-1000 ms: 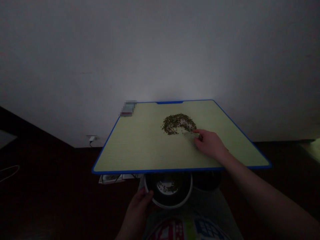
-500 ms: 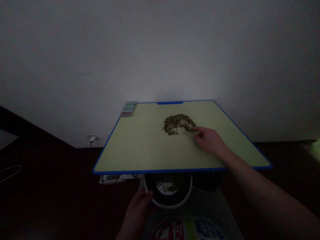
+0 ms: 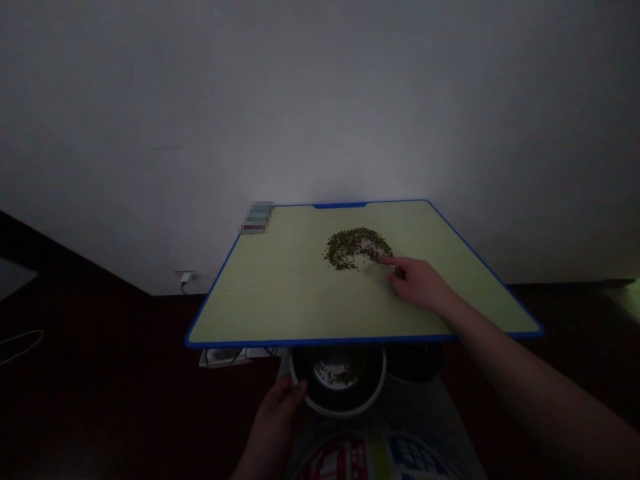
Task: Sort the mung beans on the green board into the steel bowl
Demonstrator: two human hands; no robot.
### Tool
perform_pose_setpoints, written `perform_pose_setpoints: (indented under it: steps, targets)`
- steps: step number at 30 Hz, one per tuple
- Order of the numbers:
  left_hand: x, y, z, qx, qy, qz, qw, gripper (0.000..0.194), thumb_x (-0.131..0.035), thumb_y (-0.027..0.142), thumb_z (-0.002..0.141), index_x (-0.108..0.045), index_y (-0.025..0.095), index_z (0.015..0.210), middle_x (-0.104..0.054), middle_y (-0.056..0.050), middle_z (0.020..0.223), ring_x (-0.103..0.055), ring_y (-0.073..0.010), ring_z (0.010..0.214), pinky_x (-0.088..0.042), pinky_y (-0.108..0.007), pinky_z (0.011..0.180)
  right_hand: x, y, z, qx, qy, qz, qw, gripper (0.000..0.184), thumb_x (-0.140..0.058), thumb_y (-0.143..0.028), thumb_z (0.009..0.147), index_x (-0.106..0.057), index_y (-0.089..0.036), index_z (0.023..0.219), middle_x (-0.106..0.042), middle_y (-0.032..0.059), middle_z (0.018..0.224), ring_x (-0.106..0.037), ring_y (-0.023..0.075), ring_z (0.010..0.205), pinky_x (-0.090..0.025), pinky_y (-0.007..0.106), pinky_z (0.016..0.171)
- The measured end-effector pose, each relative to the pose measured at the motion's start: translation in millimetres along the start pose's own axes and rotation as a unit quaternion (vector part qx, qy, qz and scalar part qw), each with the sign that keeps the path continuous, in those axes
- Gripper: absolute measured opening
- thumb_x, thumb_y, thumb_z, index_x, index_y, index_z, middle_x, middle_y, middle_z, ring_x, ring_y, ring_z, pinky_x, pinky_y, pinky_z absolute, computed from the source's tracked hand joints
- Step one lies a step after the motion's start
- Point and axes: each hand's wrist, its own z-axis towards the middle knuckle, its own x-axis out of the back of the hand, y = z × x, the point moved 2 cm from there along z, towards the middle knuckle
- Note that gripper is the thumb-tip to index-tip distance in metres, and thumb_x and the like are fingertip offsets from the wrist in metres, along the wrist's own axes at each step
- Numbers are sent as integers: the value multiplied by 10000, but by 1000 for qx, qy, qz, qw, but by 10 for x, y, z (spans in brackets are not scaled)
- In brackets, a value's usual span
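Two hands well apart: left hand (image 3: 277, 410) closed on the rim of a round bowl (image 3: 345, 402) below the near edge of the worktop (image 3: 270, 287), thumb over the lip, other fingers mostly out of sight; right hand (image 3: 420, 283) low over the worktop, forefinger stretched, thumb just below with only a narrow gap, forefinger tip at the right end of a crescent of small greenish-brown grains (image 3: 345, 243). Contents of that near-pinch, if any, impossible to tell. Beside those fingers, a faint translucent outline (image 3: 376, 272), perhaps thin clear plastic, too dim to name. By judgement, work only partly through: a small scatter of grains in the bottom of the bowl, seemingly a larger share left on the worktop, dense along the far arc, loose at the margins, with a bare bite on the near side. Grains dry-looking, roundish, probably hard and quick to roll. Worktop flat and smooth, pale yellow-green with fine streaks, rounded corners and bright blue edging. Bowl dark along the inner wall, pale at the rim, glossy at the bottom. Just right of the bowl, a dark round vessel (image 3: 417, 365), partly under the worktop, interior too shadowed to read.
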Motion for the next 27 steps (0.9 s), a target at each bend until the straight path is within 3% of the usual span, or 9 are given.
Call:
perform_pose_setpoints:
  steps: [5,9,14,18,22,27]
  targets:
    - [6,11,-16,2,20,26,999,261,-758,258,637,-717,132,862,-769,-140,874,-703,-297,874,-524,-351,785,-29,-53,-64,-2,0,18,1000,418,-477,-247,799,-620,-149,1180,-668,38,706,-575,156,619,-376,255,580]
    - [0,-5,-20,-4,4,14,1000,232,-752,265,649,-712,134,837,-771,-134,854,-697,-297,895,-519,-355,800,-22,-133,-64,-5,7,-1,1000,407,-479,-239,797,-627,-150,1165,-682,47,740,-583,161,645,-374,255,588]
    - [-29,11,-26,-4,-4,-4,1000,273,-750,240,648,-711,132,895,-771,-127,865,-687,-306,931,-509,-380,839,43,-147,-83,-4,32,-14,999,410,-476,-241,800,-624,-150,1171,-673,38,701,-580,164,631,-372,262,592]
    - [-14,21,-21,1,2,6,1000,342,-765,247,629,-712,126,944,-771,-131,842,-688,-317,924,-511,-386,834,-15,-206,-117,18,14,17,1000,412,-482,-250,803,-620,-150,1177,-667,28,693,-585,157,642,-377,253,597]
    - [-9,5,-18,1,9,-5,1000,263,-771,234,622,-716,120,852,-771,-139,833,-689,-316,920,-514,-370,822,-77,-234,-109,-6,11,16,1000,412,-480,-223,791,-630,-148,1167,-675,34,711,-586,152,648,-382,255,611]
    - [-42,2,-34,2,-4,-16,1000,276,-748,229,652,-713,137,910,-768,-134,901,-689,-306,929,-516,-370,826,-51,-171,-49,-23,17,5,1000,414,-480,-230,784,-634,-147,1159,-677,38,709,-586,159,644,-382,263,606]
